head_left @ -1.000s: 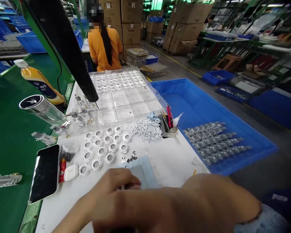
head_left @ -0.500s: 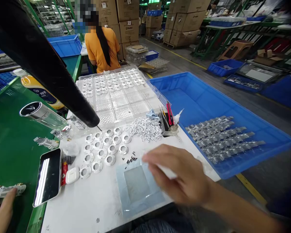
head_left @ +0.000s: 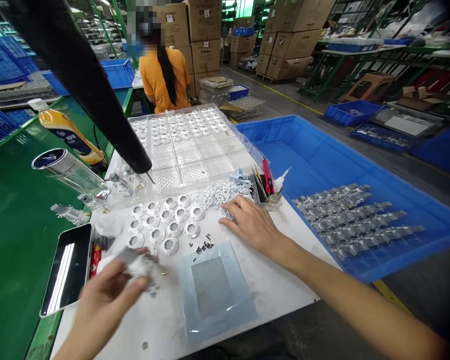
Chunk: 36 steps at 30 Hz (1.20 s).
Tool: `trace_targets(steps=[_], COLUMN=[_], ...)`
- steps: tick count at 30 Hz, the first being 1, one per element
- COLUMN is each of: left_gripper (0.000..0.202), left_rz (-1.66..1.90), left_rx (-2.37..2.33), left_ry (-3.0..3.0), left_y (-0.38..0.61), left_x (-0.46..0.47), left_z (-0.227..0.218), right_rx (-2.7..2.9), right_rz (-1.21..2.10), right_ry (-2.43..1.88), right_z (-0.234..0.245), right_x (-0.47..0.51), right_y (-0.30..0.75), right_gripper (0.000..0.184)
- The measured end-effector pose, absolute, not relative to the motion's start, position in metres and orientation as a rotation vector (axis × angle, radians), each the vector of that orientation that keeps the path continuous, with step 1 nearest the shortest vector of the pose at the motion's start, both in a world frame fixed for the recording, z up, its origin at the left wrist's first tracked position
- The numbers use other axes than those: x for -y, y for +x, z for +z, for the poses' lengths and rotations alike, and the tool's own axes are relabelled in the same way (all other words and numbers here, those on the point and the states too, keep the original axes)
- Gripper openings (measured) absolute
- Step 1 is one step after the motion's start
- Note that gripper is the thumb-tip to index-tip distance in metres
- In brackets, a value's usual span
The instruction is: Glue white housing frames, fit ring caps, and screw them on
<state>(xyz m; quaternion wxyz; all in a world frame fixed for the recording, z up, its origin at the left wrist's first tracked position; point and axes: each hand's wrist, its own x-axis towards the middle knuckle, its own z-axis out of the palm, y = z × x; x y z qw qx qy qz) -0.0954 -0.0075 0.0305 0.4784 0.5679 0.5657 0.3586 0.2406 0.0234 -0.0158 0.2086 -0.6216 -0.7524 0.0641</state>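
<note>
My left hand [head_left: 107, 300] holds a small grey-and-white mechanical assembly [head_left: 140, 267], blurred by motion, over the near left part of the white table. My right hand [head_left: 249, 222] is at the near edge of a heap of small silvery screws [head_left: 219, 192], thumb and fingers apart, fingertips at the screws; whether one is between them I cannot make out. Rows of white rings [head_left: 167, 215] lie left of the heap. A few tiny black screws [head_left: 204, 247] lie just beyond a light-blue pad [head_left: 221, 295]. A black screwdriver [head_left: 112, 105] hangs in from the upper left, its thin bit pointing down.
A blue bin [head_left: 322, 150] at the right holds rows of similar assemblies [head_left: 356, 215]. A clear tray [head_left: 187, 155] of rings lies behind. A phone [head_left: 65, 270], a glass bottle [head_left: 73, 172], a yellow bottle [head_left: 69, 132] and a tool holder [head_left: 266, 187] stand about. A person in orange [head_left: 165, 80] sits beyond.
My left hand has come in from the far left edge over the table with the assembly. My right hand has moved forward from above the pad to the screw heap.
</note>
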Motion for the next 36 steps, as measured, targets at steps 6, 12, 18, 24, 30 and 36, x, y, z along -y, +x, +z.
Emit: trace_targets(steps=[6,12,18,24,30,36], left_gripper=[0.047,0.043,0.041,0.035,0.032,0.029], left_rz=[0.750,0.804,0.728,0.671,0.629,0.558], left_rx=[-0.919,-0.905,-0.853,-0.801,-0.750,-0.730], left_ry=[1.218,1.177,1.160,1.144,1.106,1.136], left_y=[-0.028,-0.036,-0.034,-0.029,-0.032,-0.028], left_x=[-0.018,-0.026,-0.020,-0.018,-0.021,-0.021], left_z=[0.003,-0.024,-0.021,-0.007,-0.006,-0.014], right_rx=[1.948,1.898,2.129,2.029,2.100,2.001], right_rz=[0.184,0.500,0.875,0.791,0.656,0.707], right_ry=[-1.816,-1.780,-1.658,-1.792,-1.639,-1.417], right_z=[-0.008,0.006,0.003,-0.008,-0.022,-0.011], right_x=[-0.036,-0.006,0.042,0.054,0.051,0.056], right_y=[0.238,0.255,0.257,0.256,0.249,0.234], right_gripper=[0.023,0.032,0.026,0.039,0.031,0.011])
